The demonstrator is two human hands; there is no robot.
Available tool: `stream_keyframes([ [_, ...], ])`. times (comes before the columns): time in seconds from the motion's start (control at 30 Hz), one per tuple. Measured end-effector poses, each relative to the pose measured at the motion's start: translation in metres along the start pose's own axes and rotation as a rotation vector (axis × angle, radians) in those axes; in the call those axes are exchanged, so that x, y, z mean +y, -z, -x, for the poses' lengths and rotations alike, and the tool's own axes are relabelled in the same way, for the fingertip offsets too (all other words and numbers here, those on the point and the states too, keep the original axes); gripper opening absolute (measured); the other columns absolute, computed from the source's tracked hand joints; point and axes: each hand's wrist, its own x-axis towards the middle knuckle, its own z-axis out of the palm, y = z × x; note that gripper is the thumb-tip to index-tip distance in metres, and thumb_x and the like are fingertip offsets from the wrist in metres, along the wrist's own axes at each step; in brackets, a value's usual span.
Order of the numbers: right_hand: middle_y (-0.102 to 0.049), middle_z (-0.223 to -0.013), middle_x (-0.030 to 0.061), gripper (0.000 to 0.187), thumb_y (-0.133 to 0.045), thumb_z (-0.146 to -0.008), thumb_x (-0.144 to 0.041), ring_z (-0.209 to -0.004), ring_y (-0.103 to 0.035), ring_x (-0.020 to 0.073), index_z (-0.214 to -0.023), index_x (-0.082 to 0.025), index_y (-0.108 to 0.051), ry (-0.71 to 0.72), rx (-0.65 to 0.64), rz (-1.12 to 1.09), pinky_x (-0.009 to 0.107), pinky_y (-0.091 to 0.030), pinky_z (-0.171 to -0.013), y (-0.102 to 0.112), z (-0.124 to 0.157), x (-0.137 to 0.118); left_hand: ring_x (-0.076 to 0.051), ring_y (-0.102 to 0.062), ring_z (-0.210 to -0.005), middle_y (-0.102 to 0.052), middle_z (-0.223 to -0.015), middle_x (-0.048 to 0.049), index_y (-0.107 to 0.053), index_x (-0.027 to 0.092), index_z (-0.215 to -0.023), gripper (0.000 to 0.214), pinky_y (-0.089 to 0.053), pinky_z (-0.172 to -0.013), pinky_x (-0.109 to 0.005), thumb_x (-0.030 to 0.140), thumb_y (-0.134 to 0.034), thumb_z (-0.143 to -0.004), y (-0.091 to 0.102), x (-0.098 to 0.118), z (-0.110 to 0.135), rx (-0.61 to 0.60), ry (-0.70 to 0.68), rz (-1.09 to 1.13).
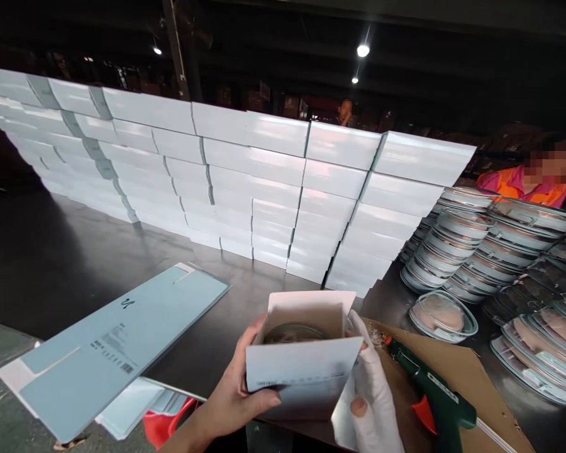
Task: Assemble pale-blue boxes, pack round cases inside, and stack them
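A small light-coloured carton stands between my hands with its top flaps up. Inside it the curved rim of a round item shows; the rest is hidden by the front flap. My bare left hand grips the left side, thumb across the front. On the right side, my right hand, in a white glove with bare fingertips, is closed against the carton. Just right of that hand lies a green glue gun with a red trigger, on a cardboard sheet.
Stacked white boxes form a wall across the dark table. Flat pale-blue cartons lie at left, near a red object. Round clear-lidded containers are piled at right. A person in an orange vest is behind them.
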Motion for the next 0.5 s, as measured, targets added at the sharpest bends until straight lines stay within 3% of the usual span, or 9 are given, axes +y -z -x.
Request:
stream_keyframes([
  [0.07, -0.033, -0.17, 0.0057, 0.057, -0.049, -0.095, -0.073, -0.152, -0.039, 0.0382, -0.134, -0.034, -0.064, 0.046, 0.084, 0.054, 0.054, -0.044, -0.117, -0.01, -0.001, 0.005, -0.047, -0.045, -0.145, -0.055, -0.149, -0.0207, -0.064, 0.02, -0.135, 0.085, -0.045, -0.114, -0.054, 0.081, -0.071, -0.075, 0.001, 0.006, 0.001, -0.065, -0.116, -0.099],
  [0.13, -0.044, -0.161, 0.0069, 0.045, -0.052, -0.1, -0.062, -0.145, -0.046, 0.0365, -0.135, -0.035, -0.063, 0.05, 0.163, 0.124, 0.051, -0.046, -0.114, -0.018, -0.003, 0.008, -0.046, -0.042, -0.147, -0.052, -0.153, -0.0188, -0.07, 0.021, -0.126, 0.068, -0.041, -0.117, -0.054, 0.077, -0.058, -0.089, -0.003, 0.014, 0.003, -0.086, -0.158, -0.188],
  [0.23, -0.049, -0.155, 0.0077, 0.048, -0.05, -0.105, -0.044, -0.14, -0.052, 0.0317, -0.151, -0.039, -0.041, -0.018, 0.241, 0.111, 0.045, -0.049, -0.11, -0.031, -0.004, 0.003, -0.035, -0.045, -0.147, -0.052, -0.155, -0.013, -0.062, 0.026, -0.129, 0.044, -0.04, -0.117, -0.047, 0.059, -0.047, -0.103, -0.02, 0.023, 0.008, 0.124, -0.147, -0.18],
  [0.3, -0.046, -0.159, 0.0105, 0.056, -0.043, -0.107, -0.04, -0.14, -0.054, 0.0294, -0.159, -0.039, -0.022, -0.033, 0.238, 0.06, 0.045, -0.05, -0.109, -0.04, -0.004, -0.004, -0.029, -0.044, -0.148, -0.047, -0.159, -0.008, -0.05, 0.032, -0.131, 0.031, -0.044, -0.112, -0.041, 0.051, -0.048, -0.106, -0.032, 0.027, 0.012, 0.307, -0.141, -0.073],
  [0.33, -0.045, -0.161, 0.012, 0.06, -0.04, -0.108, -0.04, -0.139, -0.056, 0.0284, -0.161, -0.039, -0.012, -0.034, 0.216, 0.055, 0.045, -0.05, -0.109, -0.041, -0.003, -0.007, -0.027, -0.045, -0.147, -0.045, -0.16, -0.0064, -0.048, 0.034, -0.129, 0.028, -0.046, -0.109, -0.039, 0.049, -0.049, -0.106, -0.036, 0.029, 0.012, 0.344, -0.131, -0.037],
  [0.4, -0.042, -0.164, 0.0131, 0.066, -0.038, -0.108, -0.042, -0.14, -0.056, 0.0279, -0.163, -0.038, -0.002, -0.05, 0.15, 0.086, 0.048, -0.05, -0.109, -0.029, -0.001, -0.013, -0.028, -0.049, -0.144, -0.049, -0.156, -0.0061, -0.054, 0.032, -0.123, 0.024, -0.045, -0.109, -0.038, 0.048, -0.048, -0.106, -0.035, 0.032, 0.013, 0.3, -0.078, -0.05],
  [0.43, -0.042, -0.164, 0.0134, 0.068, -0.042, -0.106, -0.044, -0.14, -0.056, 0.0289, -0.163, -0.037, -0.006, -0.066, 0.135, 0.127, 0.049, -0.05, -0.11, -0.014, 0.0, -0.014, -0.029, -0.049, -0.143, -0.054, -0.152, -0.0071, -0.06, 0.03, -0.119, 0.026, -0.044, -0.111, -0.04, 0.048, -0.046, -0.106, -0.032, 0.034, 0.012, 0.238, -0.041, -0.099],
  [0.5, -0.051, -0.158, 0.0163, 0.063, -0.053, -0.099, -0.049, -0.138, -0.058, 0.0346, -0.156, -0.031, -0.032, -0.12, 0.207, 0.297, 0.055, -0.049, -0.11, 0.033, 0.005, -0.011, -0.033, -0.046, -0.146, -0.062, -0.143, -0.0086, -0.07, 0.028, -0.11, 0.035, -0.039, -0.116, -0.045, 0.049, -0.042, -0.106, -0.019, 0.036, 0.01, 0.104, 0.017, -0.222],
])
